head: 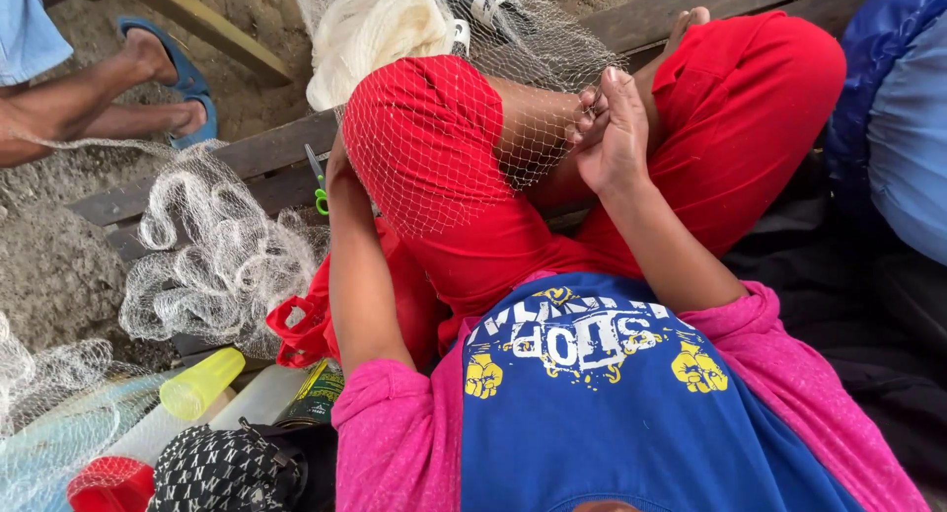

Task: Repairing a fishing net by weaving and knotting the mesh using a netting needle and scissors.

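Over the knee, right hand point(614, 127) pinches the net point(464, 127); left hand hidden, yellow cup point(200, 382) seemingly empty.

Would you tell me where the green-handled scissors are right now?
In the head view, the scissors lie on the wooden plank left of the red-clad knee, beside the heaped white net.

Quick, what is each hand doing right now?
Left hand: hidden behind the knee, cannot be told.
Right hand: closed, fingers pinching the net.
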